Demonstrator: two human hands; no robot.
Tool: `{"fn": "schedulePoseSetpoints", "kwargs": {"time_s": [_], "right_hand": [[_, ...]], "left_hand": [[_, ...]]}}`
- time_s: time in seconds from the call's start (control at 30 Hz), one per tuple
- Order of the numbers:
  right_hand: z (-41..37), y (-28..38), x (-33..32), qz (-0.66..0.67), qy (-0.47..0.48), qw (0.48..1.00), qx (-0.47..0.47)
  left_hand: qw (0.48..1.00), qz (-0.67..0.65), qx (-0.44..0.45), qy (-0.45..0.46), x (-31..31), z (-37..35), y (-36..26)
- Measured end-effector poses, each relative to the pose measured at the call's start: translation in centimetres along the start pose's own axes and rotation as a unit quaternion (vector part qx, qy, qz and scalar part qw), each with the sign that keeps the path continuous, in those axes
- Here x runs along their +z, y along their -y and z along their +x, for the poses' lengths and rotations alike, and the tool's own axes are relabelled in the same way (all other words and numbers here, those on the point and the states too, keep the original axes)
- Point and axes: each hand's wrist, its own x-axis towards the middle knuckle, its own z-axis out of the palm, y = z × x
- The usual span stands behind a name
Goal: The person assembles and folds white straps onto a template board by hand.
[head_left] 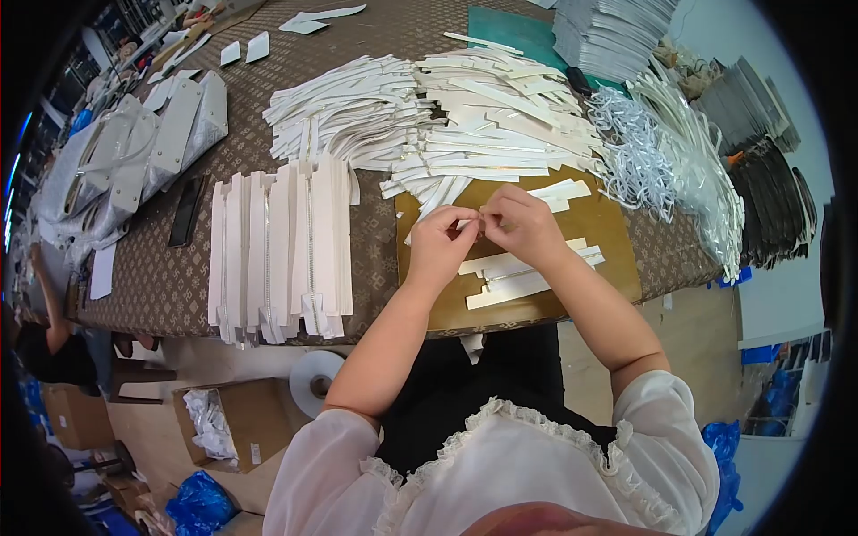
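My left hand [441, 239] and my right hand [523, 228] meet above a brown board, fingertips pinched close together. Whatever sits between the fingers is too small and hidden to name. Below my right hand, a white zipper piece [534, 279] with fabric bands lies on the brown board [429, 308]. White strips [561, 193] rest on the board beyond that hand. To the left, rows of white zipper pieces [284, 246] are laid side by side, their lower ends reaching the table's front edge.
Heaps of white strips [349, 112] and a second pile [509, 107] cover the table's back. White cords [636, 152] lie at right beside stacked grey sheets [612, 36]. White bag parts [143, 147] stand at left. A cardboard box [255, 420] is on the floor; another person [58, 353] is at far left.
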Motion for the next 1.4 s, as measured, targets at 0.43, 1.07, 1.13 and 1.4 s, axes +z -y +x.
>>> {"fn": "schedulePoseSetpoints", "kwargs": {"time_s": [0.43,1.07,1.13,1.4], "right_hand": [[-0.6,-0.1,-0.2,0.076,-0.062,0.983,0.155],[-5.8,-12.4,-14.9,-0.032,0.003,0.902,0.430],[-5.6,-8.5,-12.1,0.108,0.055,0.880,0.459],[-5.6,3.2,-6.8,0.310,0.227,0.852,0.356]], "left_hand": [[0.994,-0.097,-0.040,-0.012,0.4,0.0,1.2],[0.998,0.003,-0.056,-0.037,-0.1,0.0,0.2],[0.998,0.007,-0.043,-0.034,0.0,0.0,-0.4],[0.992,-0.068,0.060,-0.085,0.4,-2.1,-4.0]]}}
